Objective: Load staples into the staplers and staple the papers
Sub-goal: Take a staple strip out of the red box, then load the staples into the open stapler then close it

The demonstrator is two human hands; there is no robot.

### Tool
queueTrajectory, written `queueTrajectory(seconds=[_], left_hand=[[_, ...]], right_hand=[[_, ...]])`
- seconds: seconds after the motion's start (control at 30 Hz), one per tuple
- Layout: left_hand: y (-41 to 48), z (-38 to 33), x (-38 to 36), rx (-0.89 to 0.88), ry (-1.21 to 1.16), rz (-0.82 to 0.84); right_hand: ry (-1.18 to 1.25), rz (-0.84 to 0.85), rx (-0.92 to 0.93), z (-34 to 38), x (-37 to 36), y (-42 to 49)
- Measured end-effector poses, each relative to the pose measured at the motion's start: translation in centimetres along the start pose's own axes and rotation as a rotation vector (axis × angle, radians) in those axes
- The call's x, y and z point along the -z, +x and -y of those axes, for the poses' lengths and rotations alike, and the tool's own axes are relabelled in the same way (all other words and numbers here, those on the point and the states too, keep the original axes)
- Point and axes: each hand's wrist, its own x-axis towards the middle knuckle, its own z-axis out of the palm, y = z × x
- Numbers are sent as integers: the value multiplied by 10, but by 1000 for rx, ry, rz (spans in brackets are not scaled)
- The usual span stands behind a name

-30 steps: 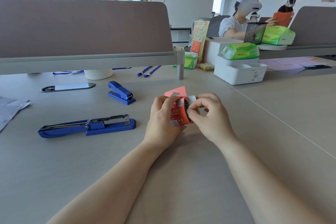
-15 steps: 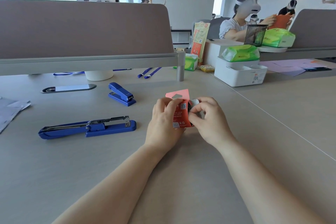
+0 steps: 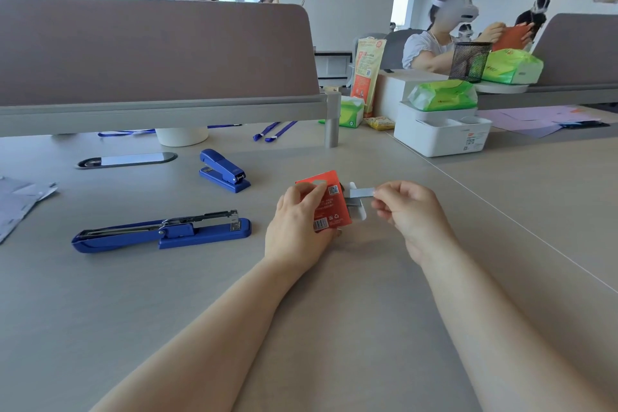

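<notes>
- Fingers [image 3: 309, 194] of the left hand [image 3: 297, 227] curl round a red staple pack [image 3: 334, 202], held upright over the table [image 3: 334, 294]. The pack shows a barcode, small print and a hanger hole near its top.
- At three o'clock of the pack, the right hand [image 3: 408, 214] pinches one end of a grey strip of staples [image 3: 363, 192] between thumb and forefinger. The strip's other end reaches the pack's clear tray.
- At nine o'clock of the left hand, an open blue stapler [image 3: 160, 231] lies flat with its metal magazine exposed.
- At eleven o'clock, farther off, a smaller blue stapler [image 3: 224, 170] sits closed.
- Grey papers [image 3: 16, 204] lie at nine o'clock, at the picture's edge.
</notes>
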Motion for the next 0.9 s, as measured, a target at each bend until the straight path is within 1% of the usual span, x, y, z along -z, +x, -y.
queueTrajectory(seconds=[0.17, 0.3, 0.43, 0.6, 0.7, 0.77, 0.9], left_hand=[[4, 3, -4, 26, -17, 124], [5, 6, -7, 19, -27, 157], [4, 5, -6, 12, -52, 138], [-6, 3, 10, 49, -133, 26], [-14, 13, 33, 39, -122, -56], [-22, 28, 55, 16, -53, -118], [-41, 76, 97, 102, 89, -203]], right_hand=[[287, 2, -126, 2, 2, 1], [374, 34, -189, -1, 0, 1], [384, 56, -155, -3, -1, 1], [419, 117, -118, -2, -5, -5], [371, 209, -88, -1, -22, -11], [281, 289, -36, 3, -40, -14], [93, 411, 82, 13, -89, -19]])
